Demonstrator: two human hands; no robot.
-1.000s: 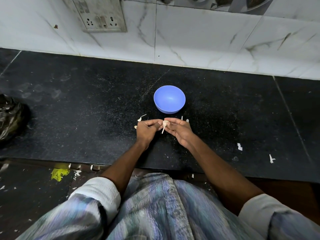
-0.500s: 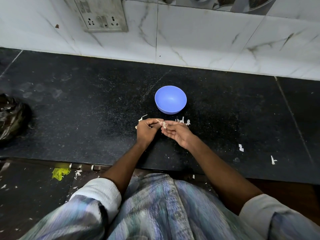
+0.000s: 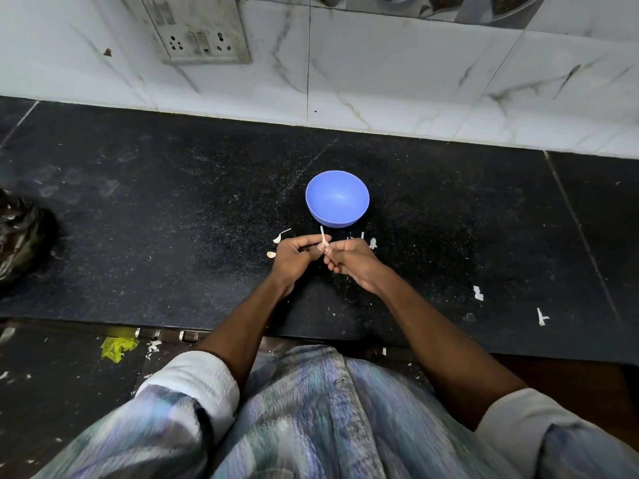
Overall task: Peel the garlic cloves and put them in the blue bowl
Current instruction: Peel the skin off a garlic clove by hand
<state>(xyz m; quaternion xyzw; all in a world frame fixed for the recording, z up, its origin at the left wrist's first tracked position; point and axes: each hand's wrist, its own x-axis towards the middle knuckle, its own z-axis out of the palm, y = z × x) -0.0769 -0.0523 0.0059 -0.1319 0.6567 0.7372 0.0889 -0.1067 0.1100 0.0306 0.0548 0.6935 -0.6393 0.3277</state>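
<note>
Black counter (image 3: 173,236) carries the blue bowl (image 3: 337,198) near its middle. Just before the bowl, left hand (image 3: 294,255) and right hand (image 3: 352,262) both pinch a garlic clove (image 3: 324,244) between them.

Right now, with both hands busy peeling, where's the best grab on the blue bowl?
Probably the blue bowl rim, from its far or right side. It stands upright, open and apparently empty; both hands work just in front, so the near side is crowded.

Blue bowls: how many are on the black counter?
1. The blue bowl stands on the black counter, just beyond both hands, and looks empty. No other bowl is visible.
</note>
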